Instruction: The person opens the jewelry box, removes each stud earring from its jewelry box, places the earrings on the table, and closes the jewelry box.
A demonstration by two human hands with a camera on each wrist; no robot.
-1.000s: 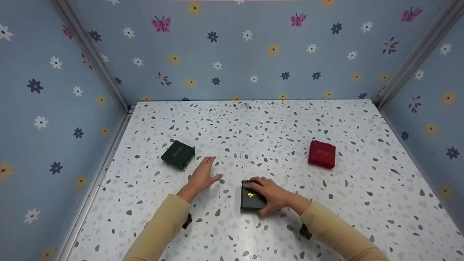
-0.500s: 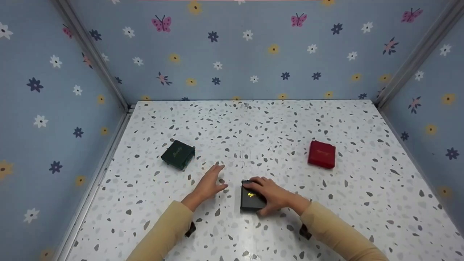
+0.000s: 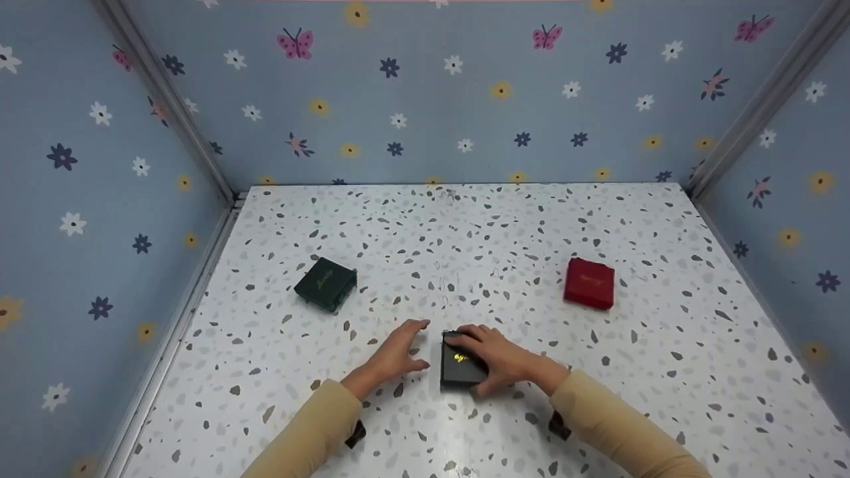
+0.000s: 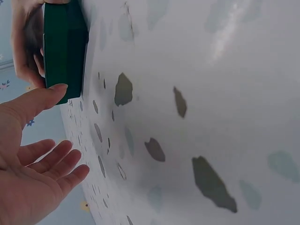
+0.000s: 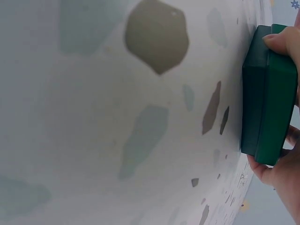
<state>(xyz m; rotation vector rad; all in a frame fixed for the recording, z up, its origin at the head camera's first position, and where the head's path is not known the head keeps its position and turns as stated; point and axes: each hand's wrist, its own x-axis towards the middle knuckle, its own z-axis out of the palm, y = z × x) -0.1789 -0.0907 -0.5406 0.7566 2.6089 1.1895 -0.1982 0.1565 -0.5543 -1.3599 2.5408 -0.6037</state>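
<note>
A small dark green box (image 3: 458,373) with gold lettering on its lid lies flat on the table in front of me. My right hand (image 3: 503,357) grips it from the right, thumb at the near side and fingers at the far side; the right wrist view shows the same grip on the green box (image 5: 265,103). To the left of the box is my left hand (image 3: 393,355), fingers apart and holding nothing. A small gap separates them in the head view. In the left wrist view my left thumb overlaps the box's (image 4: 65,51) corner; contact cannot be told.
Another dark green box (image 3: 325,284) sits turned at an angle on the left, and a red box (image 3: 590,283) lies on the right. Both are on the white speckled table (image 3: 451,232). Blue flower-patterned panels (image 3: 431,86) enclose the back and sides.
My left hand has moved right and nearer to me, away from the left green box and up to the middle one. The right hand and all the boxes have stayed in place.
</note>
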